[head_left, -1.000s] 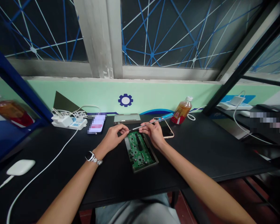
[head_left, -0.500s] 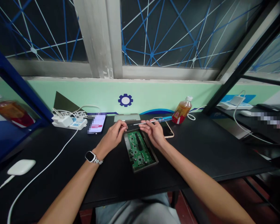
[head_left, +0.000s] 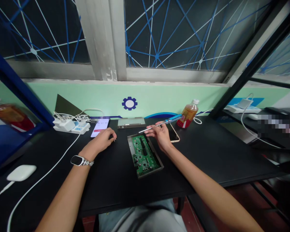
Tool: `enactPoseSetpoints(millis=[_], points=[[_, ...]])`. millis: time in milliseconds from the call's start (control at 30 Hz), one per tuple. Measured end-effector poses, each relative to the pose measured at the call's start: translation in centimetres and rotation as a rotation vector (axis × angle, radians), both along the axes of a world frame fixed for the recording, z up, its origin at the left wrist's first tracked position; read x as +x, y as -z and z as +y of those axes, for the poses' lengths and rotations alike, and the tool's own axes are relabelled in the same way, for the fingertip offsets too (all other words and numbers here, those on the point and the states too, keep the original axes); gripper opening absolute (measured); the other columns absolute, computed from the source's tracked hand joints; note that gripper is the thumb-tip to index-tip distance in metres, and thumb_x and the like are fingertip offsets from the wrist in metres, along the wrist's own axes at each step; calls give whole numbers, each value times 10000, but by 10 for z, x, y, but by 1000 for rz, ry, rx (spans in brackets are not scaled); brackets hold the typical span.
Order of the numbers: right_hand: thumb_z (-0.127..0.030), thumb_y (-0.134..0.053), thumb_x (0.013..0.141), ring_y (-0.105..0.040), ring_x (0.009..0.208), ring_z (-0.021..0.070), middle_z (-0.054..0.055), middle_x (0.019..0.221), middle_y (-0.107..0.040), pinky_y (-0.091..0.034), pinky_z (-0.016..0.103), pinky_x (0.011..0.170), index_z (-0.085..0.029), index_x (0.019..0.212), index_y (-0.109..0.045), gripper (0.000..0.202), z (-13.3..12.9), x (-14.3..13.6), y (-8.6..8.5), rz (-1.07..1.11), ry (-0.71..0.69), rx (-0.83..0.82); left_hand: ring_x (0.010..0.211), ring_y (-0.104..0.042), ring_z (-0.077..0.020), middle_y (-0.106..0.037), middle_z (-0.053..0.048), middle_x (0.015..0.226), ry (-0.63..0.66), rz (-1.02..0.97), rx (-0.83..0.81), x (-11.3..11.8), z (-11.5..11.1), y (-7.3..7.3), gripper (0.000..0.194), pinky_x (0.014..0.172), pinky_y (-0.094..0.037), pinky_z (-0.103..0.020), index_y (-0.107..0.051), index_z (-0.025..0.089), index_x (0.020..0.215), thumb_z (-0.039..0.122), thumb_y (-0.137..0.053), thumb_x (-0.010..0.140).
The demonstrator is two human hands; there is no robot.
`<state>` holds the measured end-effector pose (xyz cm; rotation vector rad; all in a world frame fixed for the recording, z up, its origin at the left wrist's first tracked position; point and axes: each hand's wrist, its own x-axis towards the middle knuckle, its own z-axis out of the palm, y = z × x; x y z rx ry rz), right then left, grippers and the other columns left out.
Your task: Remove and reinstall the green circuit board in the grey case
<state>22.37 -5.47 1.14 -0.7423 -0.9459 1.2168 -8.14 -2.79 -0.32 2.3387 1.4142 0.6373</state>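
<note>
Right hand (head_left: 161, 133), fingers pointing left, grips the screwdriver (head_left: 172, 119) aslant — tip near the far end of the board (head_left: 145, 151) on the table (head_left: 198, 154). Left hand (head_left: 102, 140), curled by the lit phone (head_left: 99, 128), pinches a tiny piece (head_left: 115, 140).

You've got bare hands, left (head_left: 102, 141) and right (head_left: 162, 137). Watch (head_left: 77, 160) on your left wrist (head_left: 86, 155): dark face, rounded corners, silvery link band (head_left: 89, 163). Forearms (head_left: 62, 193) bare as far as they show. Your lap: pale grey cloth (head_left: 154, 219), softly creased, faded blue denim-looking fabric (head_left: 110, 223) beside it.
</note>
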Motion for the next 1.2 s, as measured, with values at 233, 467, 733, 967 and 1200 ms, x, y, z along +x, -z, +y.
enactPoseSetpoints(millis=[233, 467, 733, 967, 1200], points=[[-278, -751, 762, -758, 643, 218, -8, 743, -747, -606, 290, 531, -261, 927, -333, 450, -1, 0, -3, -15, 9, -37, 876, -627, -220, -657, -71, 968, 2, 17, -22, 2, 0, 3, 136, 818, -504, -360, -669, 204, 903, 228, -566, 816], [-304, -749, 779, -753, 631, 215, -4, 754, -744, -606, 297, 528, -261, 938, -336, 445, -1, 0, -1, -36, -11, -14, 841, -652, -228, -656, -79, 967, -58, 18, 13, 11, -7, 5, 257, 763, -523, -348, -687, 211, 1014, 273, -650, 768], [-448, -674, 862, -719, 536, 201, -5, 692, -732, -593, 301, 487, -256, 942, -364, 374, 1, 1, -1, -30, -23, -33, 754, -634, -218, -651, -70, 831, -152, 73, 116, 16, -5, 24, 89, 648, -473, -305, -701, 208, 848, 217, -641, 783], [-422, -646, 895, -715, 533, 191, -12, 675, -719, -598, 294, 491, -253, 928, -378, 319, 2, 5, -6, -29, -7, -78, 678, -658, -210, -683, -53, 721, -153, 7, -1, 10, -2, 25, 136, 596, -463, -296, -681, 214, 766, 144, -565, 777], [-538, -516, 942, -595, 338, 164, -17, 540, -672, -458, 225, 311, -238, 917, -426, 314, 15, 32, -13, -245, 40, -118, 952, -662, -275, -689, -109, 1039, -66, 36, 140, 23, -10, 2, 232, 817, -516, -375, -720, 211, 1025, 316, -672, 824]])
